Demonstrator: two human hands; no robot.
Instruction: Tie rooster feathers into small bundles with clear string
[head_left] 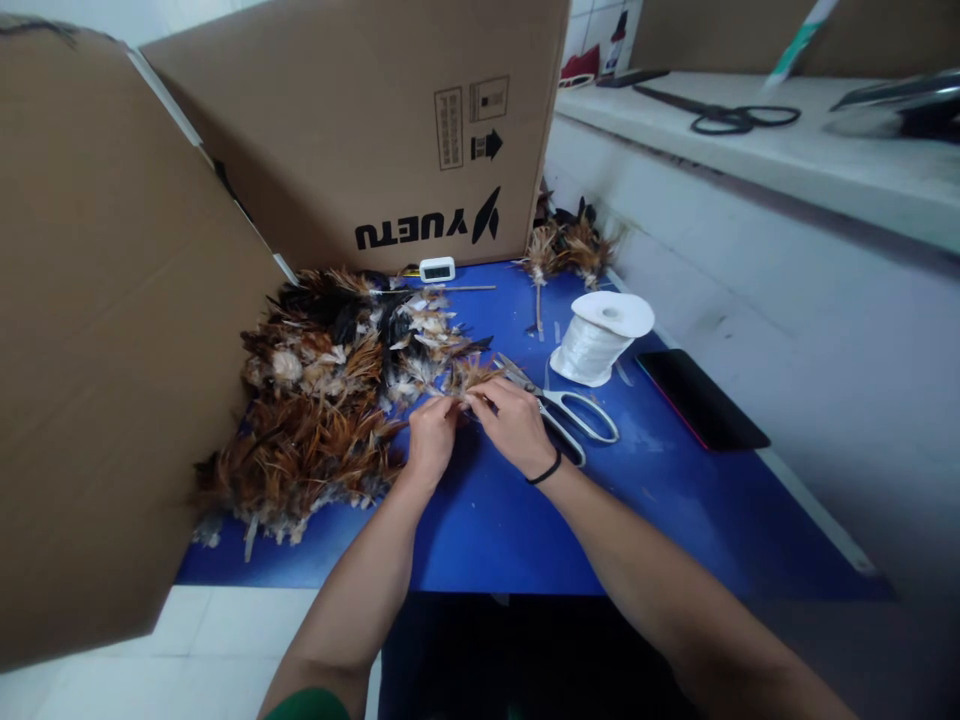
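Observation:
My left hand [433, 437] and my right hand [513, 424] meet over the blue table [510, 540], fingers pinched together on a small bunch of brown feathers [471, 376]. The feather tips stick up beyond my fingers; the pinched base is mostly hidden. Just right of my right hand lie scissors [581, 415] with pale handles, partly covered by that hand. A large heap of brown, black and white feathers [300, 450] spreads to the left of my left hand. Behind the scissors stands a white spool [604, 340] wound with white ribbon or thread.
Cardboard [315, 130] walls off the left and back. A small white digital clock [437, 269] sits near the back edge, and more feather bunches [570, 245] at the back right. A black phone [701, 398] lies right. Black scissors [727, 115] rest on the white ledge [825, 165].

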